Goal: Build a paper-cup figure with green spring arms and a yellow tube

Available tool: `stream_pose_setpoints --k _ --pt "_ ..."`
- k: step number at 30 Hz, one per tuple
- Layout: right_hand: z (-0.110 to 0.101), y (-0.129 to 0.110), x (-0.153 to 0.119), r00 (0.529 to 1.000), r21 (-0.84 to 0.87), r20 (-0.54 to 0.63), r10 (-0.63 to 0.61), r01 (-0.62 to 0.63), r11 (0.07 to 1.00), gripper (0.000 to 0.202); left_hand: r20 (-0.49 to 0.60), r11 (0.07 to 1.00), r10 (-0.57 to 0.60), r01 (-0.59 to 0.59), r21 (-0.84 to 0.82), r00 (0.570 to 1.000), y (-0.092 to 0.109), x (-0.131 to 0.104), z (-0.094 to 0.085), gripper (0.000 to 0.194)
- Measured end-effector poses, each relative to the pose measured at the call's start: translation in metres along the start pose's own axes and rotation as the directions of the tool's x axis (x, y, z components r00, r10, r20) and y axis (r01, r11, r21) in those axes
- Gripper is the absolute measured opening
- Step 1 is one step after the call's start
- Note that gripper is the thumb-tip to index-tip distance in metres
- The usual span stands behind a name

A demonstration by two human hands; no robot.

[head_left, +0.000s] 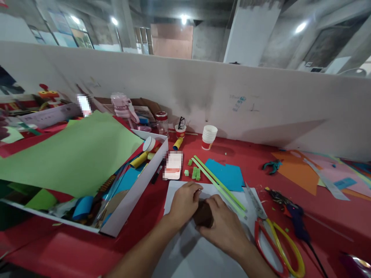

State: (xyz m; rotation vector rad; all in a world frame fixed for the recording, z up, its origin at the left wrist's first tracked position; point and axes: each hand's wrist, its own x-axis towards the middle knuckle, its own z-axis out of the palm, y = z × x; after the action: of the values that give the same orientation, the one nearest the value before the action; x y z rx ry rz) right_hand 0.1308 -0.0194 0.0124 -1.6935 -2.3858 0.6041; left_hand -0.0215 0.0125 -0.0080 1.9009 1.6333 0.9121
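A dark brown piece, perhaps folded or rolled paper, is between my two hands above a white sheet. My right hand is closed around its right side, with the fingers over the top edge and the thumb below. My left hand is closed at its upper left, fingers curled and fingertips pinched near the edge. Just beyond lie light green paper strips, small folded green pieces and a blue paper sheet.
Large scissors and a glue gun lie on the right, with teal pliers farther back. A white box of craft scraps stands left, under green paper. Stacked paper cups and a phone are ahead.
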Motion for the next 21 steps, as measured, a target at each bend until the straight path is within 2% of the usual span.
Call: stream_pose_setpoints --k 5,11,16,18,19,21 --pt "0.006 0.001 0.004 0.992 -0.014 -0.127 -0.025 0.023 1.000 0.039 -0.029 1.000 0.002 -0.001 0.014 1.000 0.000 0.000 -0.002 0.027" --pt "0.012 0.004 0.003 0.985 -0.060 -0.163 -0.061 0.052 0.997 0.057 -0.103 0.999 0.040 -0.043 -0.028 0.994 -0.002 0.000 -0.002 0.029" --pt "0.011 0.002 0.000 0.984 -0.112 -0.160 -0.080 0.062 0.992 0.042 -0.170 0.994 0.053 -0.068 -0.081 0.984 -0.005 0.001 0.002 0.028" --pt "0.009 0.001 -0.001 0.983 -0.127 -0.163 -0.082 0.061 0.990 0.043 -0.219 0.988 0.067 -0.096 -0.124 0.973 -0.002 0.000 -0.006 0.027" --pt "0.007 0.001 -0.001 0.984 -0.125 -0.159 -0.083 0.063 0.990 0.048 -0.246 0.985 0.070 -0.107 -0.138 0.967 0.001 0.000 -0.015 0.027" --pt "0.004 0.000 -0.002 0.986 -0.092 -0.147 -0.084 0.071 0.993 0.060 -0.284 0.988 0.060 -0.097 -0.120 0.957 0.008 0.000 -0.048 0.025"
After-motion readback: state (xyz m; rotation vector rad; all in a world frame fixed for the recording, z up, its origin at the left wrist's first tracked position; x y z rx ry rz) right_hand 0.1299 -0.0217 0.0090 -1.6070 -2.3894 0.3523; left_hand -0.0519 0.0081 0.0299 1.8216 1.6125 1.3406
